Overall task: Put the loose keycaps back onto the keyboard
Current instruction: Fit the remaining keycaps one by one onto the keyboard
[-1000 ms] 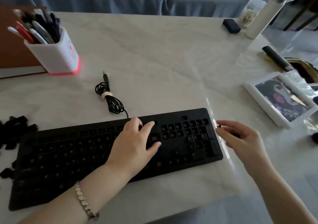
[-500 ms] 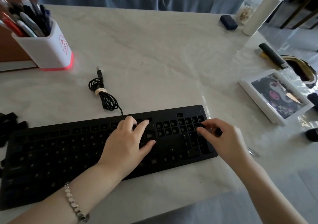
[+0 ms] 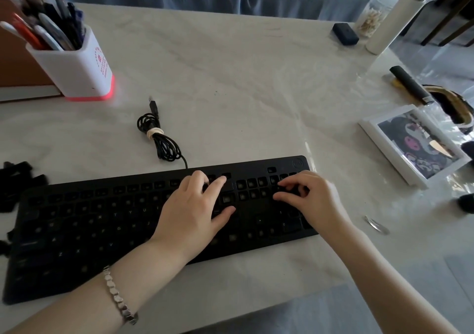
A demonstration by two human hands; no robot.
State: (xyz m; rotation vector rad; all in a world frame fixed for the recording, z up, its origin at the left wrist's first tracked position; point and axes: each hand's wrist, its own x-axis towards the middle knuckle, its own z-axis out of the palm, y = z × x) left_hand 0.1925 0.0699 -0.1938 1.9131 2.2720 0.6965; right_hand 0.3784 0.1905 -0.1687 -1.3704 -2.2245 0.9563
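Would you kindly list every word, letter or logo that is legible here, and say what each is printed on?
"R", "T", "Y", "U": faint, on keycaps of the keyboard.
"G", "H": faint, on the row below.
Round logo at the keyboard's far right corner: too blurred to read.
Red print on the pen holder: too small to read.

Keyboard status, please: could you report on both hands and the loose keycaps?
Left hand flat on keyboard. Right hand curled over number pad; keycap in grip not discernible. Loose keycaps piled off left end. Nothing blocking.
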